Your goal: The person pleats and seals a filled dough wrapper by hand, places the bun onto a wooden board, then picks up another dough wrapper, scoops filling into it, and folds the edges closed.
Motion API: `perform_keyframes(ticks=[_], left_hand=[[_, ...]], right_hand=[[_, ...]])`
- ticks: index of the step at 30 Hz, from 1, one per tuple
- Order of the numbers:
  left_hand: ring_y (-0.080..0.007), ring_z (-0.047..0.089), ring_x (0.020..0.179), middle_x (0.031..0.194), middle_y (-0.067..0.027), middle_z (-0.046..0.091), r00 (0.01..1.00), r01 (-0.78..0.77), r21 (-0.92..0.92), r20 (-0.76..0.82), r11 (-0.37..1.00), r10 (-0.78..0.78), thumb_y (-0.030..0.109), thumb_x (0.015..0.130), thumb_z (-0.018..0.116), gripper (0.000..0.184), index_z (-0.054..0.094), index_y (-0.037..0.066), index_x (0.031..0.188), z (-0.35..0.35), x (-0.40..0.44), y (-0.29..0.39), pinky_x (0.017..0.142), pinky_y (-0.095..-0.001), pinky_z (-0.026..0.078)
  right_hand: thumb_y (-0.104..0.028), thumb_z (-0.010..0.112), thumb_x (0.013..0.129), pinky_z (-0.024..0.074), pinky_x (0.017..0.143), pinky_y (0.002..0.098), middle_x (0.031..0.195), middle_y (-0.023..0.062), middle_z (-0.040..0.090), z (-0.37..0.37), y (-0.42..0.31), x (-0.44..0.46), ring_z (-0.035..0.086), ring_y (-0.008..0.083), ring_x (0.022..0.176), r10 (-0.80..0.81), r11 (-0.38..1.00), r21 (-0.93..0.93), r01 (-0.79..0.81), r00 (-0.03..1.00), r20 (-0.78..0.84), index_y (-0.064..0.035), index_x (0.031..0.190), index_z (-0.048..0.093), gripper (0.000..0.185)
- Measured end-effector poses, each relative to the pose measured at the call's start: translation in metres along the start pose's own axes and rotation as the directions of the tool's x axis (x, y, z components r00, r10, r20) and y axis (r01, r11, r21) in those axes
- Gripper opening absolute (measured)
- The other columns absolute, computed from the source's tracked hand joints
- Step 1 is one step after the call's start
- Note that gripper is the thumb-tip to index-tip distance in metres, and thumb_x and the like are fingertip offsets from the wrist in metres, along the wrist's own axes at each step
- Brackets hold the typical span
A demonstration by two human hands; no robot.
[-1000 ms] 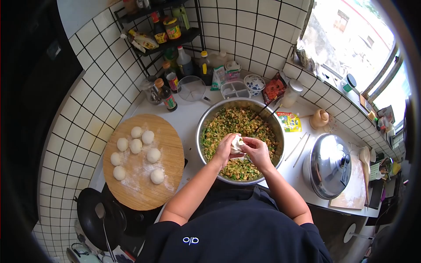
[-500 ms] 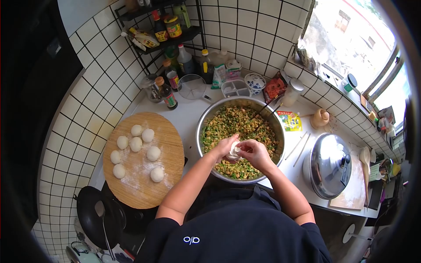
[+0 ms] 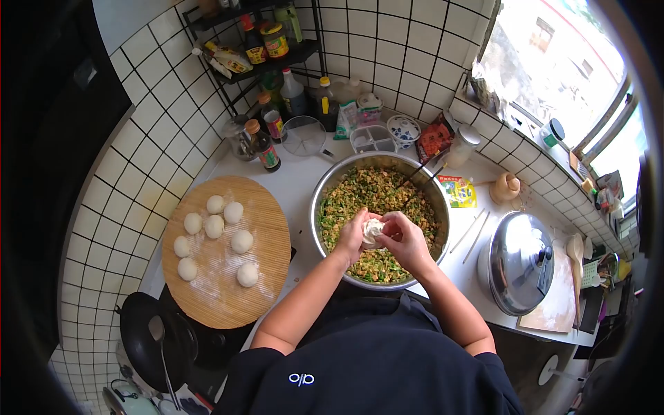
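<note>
Over the large steel bowl (image 3: 317,238), my left hand (image 3: 351,237) cups a pleated white dough bun (image 3: 372,232) from the left side. My right hand (image 3: 404,239) closes around the bun from the right, its thumb and fingers at the gathered top. Chopped green and brown filling (image 3: 370,187) fills the bowl beneath. A pair of dark chopsticks (image 3: 417,174) leans in the filling against the far right rim. Several round dough pieces (image 3: 241,241) lie to the left on a floured round bamboo board (image 3: 207,304).
Sauce bottles (image 3: 263,146) and a clear strainer-like pan (image 3: 304,136) stand behind the bowl. To the right are a lidded steel pot (image 3: 515,263), two loose sticks (image 3: 477,232) and a yellow packet (image 3: 458,192). A black wok (image 3: 149,346) sits at lower left.
Both hands have shifted slightly. The left fingers have come up along the bun's side, and the right hand has moved from pinching the edge to surrounding it.
</note>
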State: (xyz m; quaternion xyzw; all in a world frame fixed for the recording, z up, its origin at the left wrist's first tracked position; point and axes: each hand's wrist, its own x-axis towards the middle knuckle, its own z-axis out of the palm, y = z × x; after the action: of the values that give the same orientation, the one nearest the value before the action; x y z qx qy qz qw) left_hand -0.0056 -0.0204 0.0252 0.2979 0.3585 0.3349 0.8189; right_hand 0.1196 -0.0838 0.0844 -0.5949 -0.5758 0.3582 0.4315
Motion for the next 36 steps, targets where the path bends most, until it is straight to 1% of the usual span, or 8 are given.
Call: perform_keyframes(ticks=[4, 8, 10, 14, 20, 29, 32, 36], left_hand=[[-0.016, 0.061, 0.073, 0.086, -0.0087, 0.061, 0.985, 0.119, 0.113, 0.115, 0.986, -0.132, 0.046, 0.092, 0.027, 0.051, 0.054, 0.003, 0.099, -0.012, 0.001, 0.002, 0.061, -0.0335, 0.053], [-0.017, 0.062, 0.074, 0.087, -0.0098, 0.061, 0.958, 0.21, 0.134, 0.17, 0.969, -0.231, 0.048, 0.091, 0.027, 0.053, 0.052, 0.002, 0.1, -0.007, -0.003, 0.012, 0.059, -0.0356, 0.054], [-0.018, 0.062, 0.074, 0.088, -0.0104, 0.06, 0.967, 0.169, 0.03, 0.19, 0.985, -0.172, 0.047, 0.091, 0.027, 0.052, 0.052, 0.002, 0.099, -0.003, -0.007, 0.017, 0.058, -0.0349, 0.054], [-0.0189, 0.062, 0.074, 0.09, -0.0106, 0.06, 0.994, -0.023, -0.04, 0.109, 0.999, 0.027, 0.044, 0.092, 0.028, 0.048, 0.052, 0.003, 0.098, 0.001, -0.007, 0.006, 0.057, -0.0342, 0.054], [-0.017, 0.06, 0.066, 0.082, -0.0091, 0.059, 0.976, -0.218, 0.04, -0.006, 0.975, 0.218, 0.036, 0.094, 0.028, 0.041, 0.053, 0.004, 0.094, 0.003, -0.002, -0.009, 0.052, -0.0315, 0.053], [-0.0163, 0.061, 0.061, 0.079, -0.0078, 0.06, 0.994, 0.076, 0.282, 0.059, 0.956, -0.097, 0.042, 0.093, 0.03, 0.043, 0.053, 0.006, 0.093, -0.009, 0.0, 0.004, 0.049, -0.0302, 0.053], [-0.017, 0.061, 0.069, 0.084, -0.0083, 0.06, 0.884, 0.23, 0.159, 0.38, 0.96, -0.274, 0.047, 0.093, 0.027, 0.048, 0.053, 0.007, 0.097, -0.018, -0.005, 0.024, 0.056, -0.0337, 0.054], [-0.017, 0.06, 0.077, 0.095, -0.0076, 0.058, 0.984, -0.021, -0.201, 0.167, 0.979, 0.055, 0.043, 0.093, 0.027, 0.046, 0.053, 0.006, 0.103, -0.011, -0.023, 0.017, 0.068, -0.034, 0.054]], right_hand=[[-0.001, 0.065, 0.071, 0.0471, 0.06, 0.0251, 0.073, 0.0036, 0.053, -0.005, -0.003, 0.0, 0.055, 0.0106, 0.064, -0.148, 0.965, -0.196, 0.176, 0.977, 0.154, -0.0021, 0.091, 0.062, 0.021], [-0.002, 0.067, 0.071, 0.0472, 0.059, 0.0242, 0.075, 0.0023, 0.052, -0.006, -0.001, 0.0, 0.055, 0.0101, 0.067, -0.039, 0.996, -0.077, 0.05, 0.989, 0.144, -0.0019, 0.086, 0.063, 0.015], [-0.002, 0.067, 0.071, 0.0478, 0.059, 0.0236, 0.079, 0.0026, 0.051, -0.005, 0.005, -0.001, 0.055, 0.0102, 0.069, 0.039, 0.995, 0.088, -0.048, 0.994, 0.101, -0.002, 0.084, 0.063, 0.014], [0.001, 0.067, 0.071, 0.0497, 0.063, 0.0216, 0.093, 0.0056, 0.048, -0.003, 0.008, 0.001, 0.054, 0.0092, 0.071, -0.072, 0.997, 0.025, 0.073, 0.997, -0.02, 0.0026, 0.079, 0.058, 0.013], [0.0, 0.067, 0.071, 0.0463, 0.06, 0.0195, 0.078, 0.0013, 0.052, -0.004, 0.012, 0.001, 0.052, 0.0068, 0.067, -0.043, 0.999, 0.025, 0.044, 0.999, -0.026, -0.0009, 0.084, 0.054, 0.018], [0.001, 0.064, 0.075, 0.0483, 0.059, 0.0215, 0.074, 0.0028, 0.059, -0.01, 0.001, 0.01, 0.056, 0.008, 0.065, 0.117, 0.993, -0.008, -0.118, 0.962, 0.245, 0.0014, 0.087, 0.056, 0.015], [0.0, 0.064, 0.076, 0.0504, 0.06, 0.023, 0.074, 0.0042, 0.06, -0.01, 0.002, 0.01, 0.058, 0.0104, 0.065, 0.21, 0.882, 0.346, -0.319, 0.925, 0.317, 0.0017, 0.085, 0.056, 0.013], [-0.001, 0.066, 0.075, 0.0514, 0.06, 0.0235, 0.074, 0.0059, 0.061, 0.0, -0.002, 0.013, 0.06, 0.012, 0.066, 0.17, 0.876, 0.423, -0.231, 0.969, 0.177, 0.0019, 0.081, 0.058, 0.01]])
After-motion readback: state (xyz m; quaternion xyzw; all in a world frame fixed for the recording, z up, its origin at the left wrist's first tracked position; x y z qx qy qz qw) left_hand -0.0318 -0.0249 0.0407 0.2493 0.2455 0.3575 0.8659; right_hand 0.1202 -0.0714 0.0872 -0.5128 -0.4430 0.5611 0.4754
